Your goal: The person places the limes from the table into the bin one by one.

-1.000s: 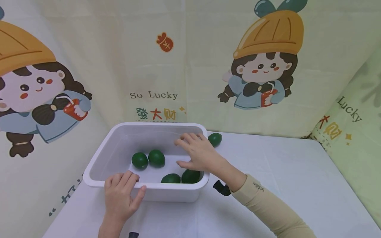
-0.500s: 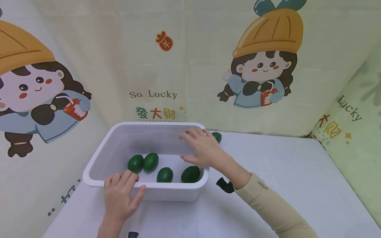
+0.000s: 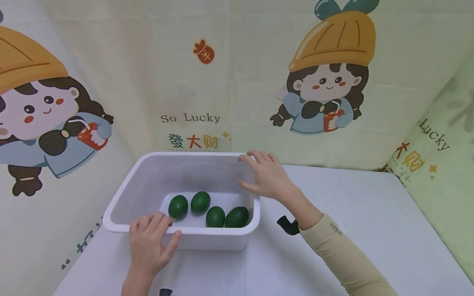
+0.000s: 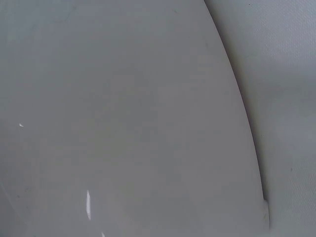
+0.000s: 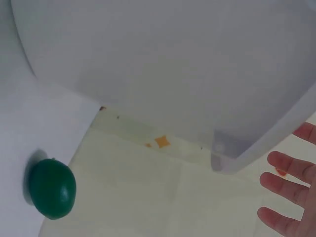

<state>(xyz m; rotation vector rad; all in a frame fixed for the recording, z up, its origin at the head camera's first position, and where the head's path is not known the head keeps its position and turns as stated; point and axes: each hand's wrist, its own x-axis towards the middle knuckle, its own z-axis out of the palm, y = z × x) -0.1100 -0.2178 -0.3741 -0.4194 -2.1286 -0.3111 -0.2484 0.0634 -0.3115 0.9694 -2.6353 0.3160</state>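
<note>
The work in hand looks like gathering green egg-shaped fruits, limes or small avocados by their look, into the white plastic bin (image 3: 148, 181). Four fruits (image 3: 207, 209) already lie in a loose row on its floor, just beyond the left hand (image 3: 149, 242). That hand rests on the near rim, fingers straight over the edge and thumb against the outer wall, steadying the bin and gripping nothing.

The right hand (image 3: 268, 176) hovers at the bin's far right corner with fingers spread and relaxed, empty. One more green fruit (image 5: 52, 187) lies on the counter (image 3: 352, 230) outside the bin, just past that hand; only the right wrist view shows it, since from the head view the hand covers it.

Judging from this, the next move calls for the right hand to reach over the corner, curl round the loose fruit, which would roll at a nudge, and lift it clear of the rim.

The counter is white. Behind it hangs a pale yellow cartoon cloth (image 3: 207, 82) printed with "So Lucky".
</note>
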